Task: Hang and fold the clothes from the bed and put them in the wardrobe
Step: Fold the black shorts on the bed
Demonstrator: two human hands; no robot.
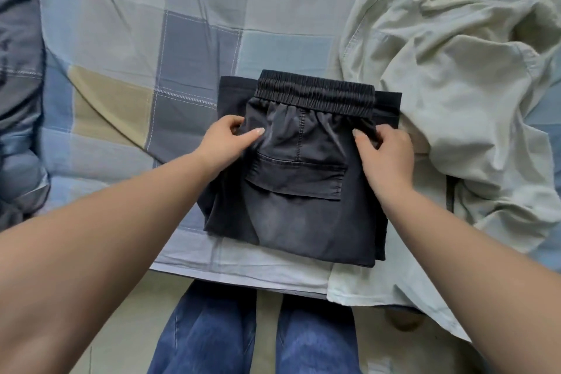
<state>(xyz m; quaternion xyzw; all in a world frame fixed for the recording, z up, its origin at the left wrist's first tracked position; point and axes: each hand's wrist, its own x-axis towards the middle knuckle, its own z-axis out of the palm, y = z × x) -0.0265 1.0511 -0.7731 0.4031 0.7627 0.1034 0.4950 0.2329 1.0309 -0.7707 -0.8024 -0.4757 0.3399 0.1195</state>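
Folded dark grey trousers [299, 179] lie on the bed [127, 48] near its near edge, elastic waistband toward the far side and a flap pocket facing up. The left hand [226, 143] pinches the fabric at the left edge of the fold; the right hand [384, 155] pinches the right edge just below the waistband. A crumpled pale green garment [455, 94], possibly a shirt, lies just right of the trousers, touching them.
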